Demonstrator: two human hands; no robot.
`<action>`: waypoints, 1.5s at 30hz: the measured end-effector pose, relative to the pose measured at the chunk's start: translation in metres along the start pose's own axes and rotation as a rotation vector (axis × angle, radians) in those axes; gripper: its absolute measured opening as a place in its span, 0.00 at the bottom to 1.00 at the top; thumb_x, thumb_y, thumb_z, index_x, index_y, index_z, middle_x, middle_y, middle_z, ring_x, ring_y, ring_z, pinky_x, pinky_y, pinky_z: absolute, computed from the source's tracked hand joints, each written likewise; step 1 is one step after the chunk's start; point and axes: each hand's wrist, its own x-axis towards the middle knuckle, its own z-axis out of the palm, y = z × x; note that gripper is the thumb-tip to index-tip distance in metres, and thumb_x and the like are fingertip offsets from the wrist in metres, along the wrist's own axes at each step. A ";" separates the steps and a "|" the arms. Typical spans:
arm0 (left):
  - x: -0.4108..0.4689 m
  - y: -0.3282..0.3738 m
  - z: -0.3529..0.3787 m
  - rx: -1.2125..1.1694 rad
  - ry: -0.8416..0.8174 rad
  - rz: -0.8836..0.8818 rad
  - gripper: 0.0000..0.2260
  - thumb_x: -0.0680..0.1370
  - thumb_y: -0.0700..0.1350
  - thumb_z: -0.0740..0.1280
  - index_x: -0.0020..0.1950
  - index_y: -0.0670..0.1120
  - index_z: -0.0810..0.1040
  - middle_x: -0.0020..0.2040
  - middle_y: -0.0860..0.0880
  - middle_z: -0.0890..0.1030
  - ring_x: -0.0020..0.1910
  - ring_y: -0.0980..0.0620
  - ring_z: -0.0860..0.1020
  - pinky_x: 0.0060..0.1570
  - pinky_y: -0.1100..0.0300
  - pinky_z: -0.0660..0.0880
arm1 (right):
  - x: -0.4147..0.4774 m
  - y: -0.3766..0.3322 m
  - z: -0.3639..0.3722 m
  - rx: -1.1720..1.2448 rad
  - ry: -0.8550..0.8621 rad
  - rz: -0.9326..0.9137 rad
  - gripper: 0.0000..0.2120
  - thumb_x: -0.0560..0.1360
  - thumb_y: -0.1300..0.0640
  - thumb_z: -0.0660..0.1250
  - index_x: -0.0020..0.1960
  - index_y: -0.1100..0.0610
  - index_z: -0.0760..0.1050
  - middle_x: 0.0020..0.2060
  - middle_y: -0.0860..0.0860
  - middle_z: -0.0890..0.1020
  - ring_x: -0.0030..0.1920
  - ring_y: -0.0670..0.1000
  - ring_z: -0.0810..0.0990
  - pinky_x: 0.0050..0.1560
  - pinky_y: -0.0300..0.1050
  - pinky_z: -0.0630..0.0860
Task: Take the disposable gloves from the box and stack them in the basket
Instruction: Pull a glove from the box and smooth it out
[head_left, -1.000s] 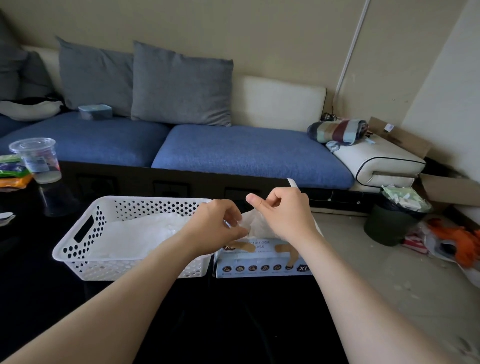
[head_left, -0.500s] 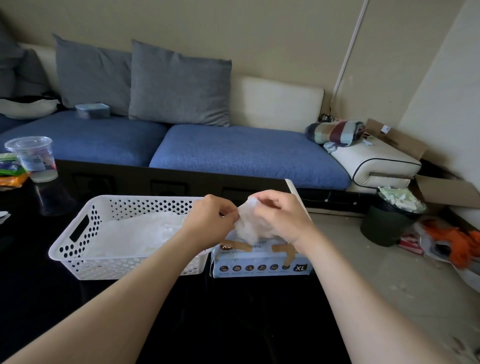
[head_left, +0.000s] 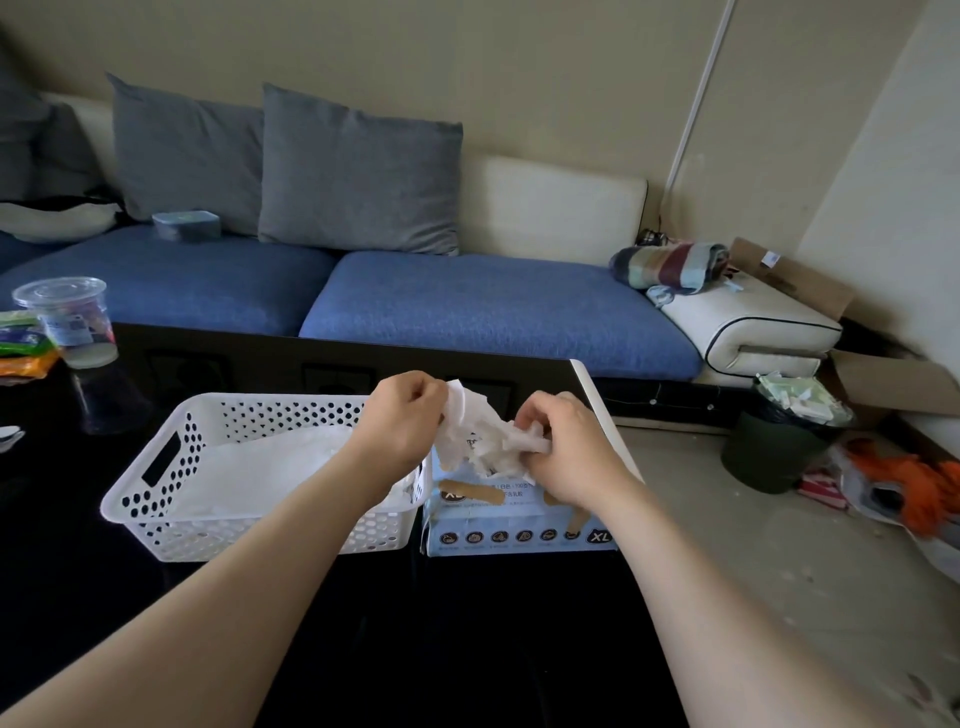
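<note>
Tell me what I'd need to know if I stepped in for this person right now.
Left hand: pinches the upper end of a crumpled white glove.
Right hand: grips its other end, just above the glove box.
Basket: directly left of the box on the dark table; a pale layer of gloves already lies in it.
Done: some gloves stacked; this one is lifted above the box.
Left: lay it in the basket, then continue; how many remain in the box cannot be seen.
</note>
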 end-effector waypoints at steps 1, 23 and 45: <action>-0.001 0.001 0.001 -0.008 -0.001 0.003 0.17 0.85 0.48 0.60 0.45 0.35 0.74 0.39 0.42 0.73 0.39 0.47 0.70 0.41 0.50 0.69 | 0.001 -0.001 0.000 -0.020 0.009 0.013 0.13 0.77 0.64 0.71 0.46 0.45 0.76 0.50 0.45 0.75 0.47 0.48 0.78 0.41 0.40 0.73; -0.001 0.009 0.003 -0.157 0.261 0.134 0.16 0.89 0.50 0.55 0.47 0.44 0.72 0.41 0.50 0.73 0.38 0.54 0.69 0.39 0.58 0.69 | -0.004 -0.027 -0.005 -0.138 -0.112 0.259 0.06 0.79 0.57 0.66 0.49 0.46 0.74 0.42 0.47 0.82 0.49 0.54 0.81 0.69 0.61 0.66; 0.002 0.008 -0.002 -0.278 0.212 0.055 0.19 0.88 0.51 0.55 0.49 0.39 0.75 0.43 0.47 0.75 0.42 0.52 0.74 0.44 0.54 0.73 | -0.004 -0.022 -0.004 -0.165 0.029 0.126 0.17 0.74 0.36 0.72 0.56 0.43 0.73 0.55 0.47 0.75 0.55 0.54 0.77 0.57 0.55 0.76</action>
